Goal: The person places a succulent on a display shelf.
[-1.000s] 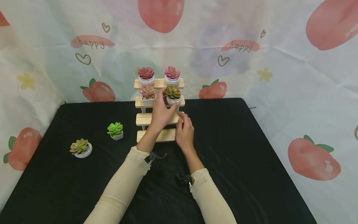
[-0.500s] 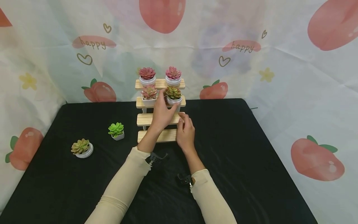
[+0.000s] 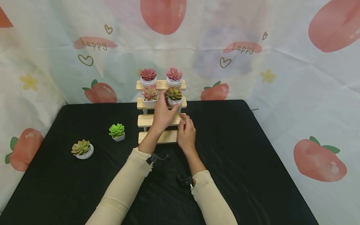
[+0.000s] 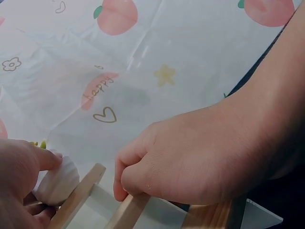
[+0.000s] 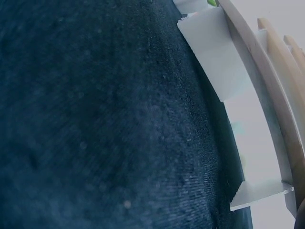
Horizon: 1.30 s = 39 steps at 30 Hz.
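A green-and-red succulent (image 3: pixel 174 93) in a round white pot stands at the right of the second shelf from the top. My left hand (image 3: pixel 164 114) holds this pot, thumb and fingers on either side of it; in the left wrist view the white pot (image 4: pixel 59 183) shows between them. Lower down, my right hand (image 3: pixel 186 132) grips the right end of the tiered wooden stand (image 3: pixel 146 120), its fingers curled over a shelf edge. Left of my left hand, a pink succulent (image 3: pixel 150 95) in a square white pot shares that shelf.
Two pink-red succulents, one at left (image 3: pixel 148 76) and one at right (image 3: pixel 174 76), stand on the top shelf. On the black tabletop (image 3: pixel 239 150) to the left are a bright green succulent (image 3: pixel 116 130) and a yellow-green succulent (image 3: pixel 81 148). A printed curtain (image 3: pixel 197 28) hangs behind.
The head view shifts very slightly. Both hands keep their places on the pot and the stand, and the plants stay where they were.
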Each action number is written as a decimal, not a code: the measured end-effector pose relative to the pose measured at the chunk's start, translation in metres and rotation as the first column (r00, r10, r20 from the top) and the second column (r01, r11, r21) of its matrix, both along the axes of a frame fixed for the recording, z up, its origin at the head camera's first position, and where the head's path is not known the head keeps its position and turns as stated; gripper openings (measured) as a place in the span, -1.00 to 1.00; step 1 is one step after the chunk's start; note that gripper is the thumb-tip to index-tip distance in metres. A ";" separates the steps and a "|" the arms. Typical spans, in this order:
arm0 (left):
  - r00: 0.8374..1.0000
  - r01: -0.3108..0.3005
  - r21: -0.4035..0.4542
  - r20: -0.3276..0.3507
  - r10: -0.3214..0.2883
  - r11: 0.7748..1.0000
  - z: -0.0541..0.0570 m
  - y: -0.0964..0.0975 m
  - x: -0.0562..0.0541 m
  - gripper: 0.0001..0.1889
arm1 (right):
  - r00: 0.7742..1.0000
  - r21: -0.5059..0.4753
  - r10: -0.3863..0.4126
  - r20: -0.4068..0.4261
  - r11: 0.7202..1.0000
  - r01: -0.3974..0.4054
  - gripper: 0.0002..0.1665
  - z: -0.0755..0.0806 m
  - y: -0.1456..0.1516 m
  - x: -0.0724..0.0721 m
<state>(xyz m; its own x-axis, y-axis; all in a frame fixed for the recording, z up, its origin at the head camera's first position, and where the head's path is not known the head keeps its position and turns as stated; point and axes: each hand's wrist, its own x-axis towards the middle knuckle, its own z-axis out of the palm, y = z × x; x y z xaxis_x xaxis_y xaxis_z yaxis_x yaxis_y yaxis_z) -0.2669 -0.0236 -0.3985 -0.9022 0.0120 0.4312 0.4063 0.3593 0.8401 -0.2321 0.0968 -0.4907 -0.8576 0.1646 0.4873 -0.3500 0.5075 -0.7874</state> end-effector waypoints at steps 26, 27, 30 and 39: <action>1.000 -0.029 -0.107 -0.006 0.029 0.994 -0.009 -0.005 0.028 -0.11 | 0.999 0.012 -0.005 -0.035 1.000 0.005 -0.66 -0.001 -0.001 -0.001; 1.000 -0.024 -0.109 -0.009 0.023 0.994 -0.010 -0.006 0.030 -0.13 | 0.999 0.012 -0.006 -0.033 1.000 0.006 -0.66 -0.001 -0.001 -0.001; 1.000 -0.016 -0.117 -0.015 0.014 0.993 -0.011 -0.009 0.033 -0.17 | 1.000 0.011 -0.010 -0.028 1.000 0.010 -0.66 -0.001 -0.001 -0.003; 0.999 0.012 -0.092 -0.037 -0.015 0.996 -0.023 -0.019 0.042 -0.23 | 1.000 0.000 -0.018 -0.003 1.000 0.018 -0.65 0.001 -0.001 -0.001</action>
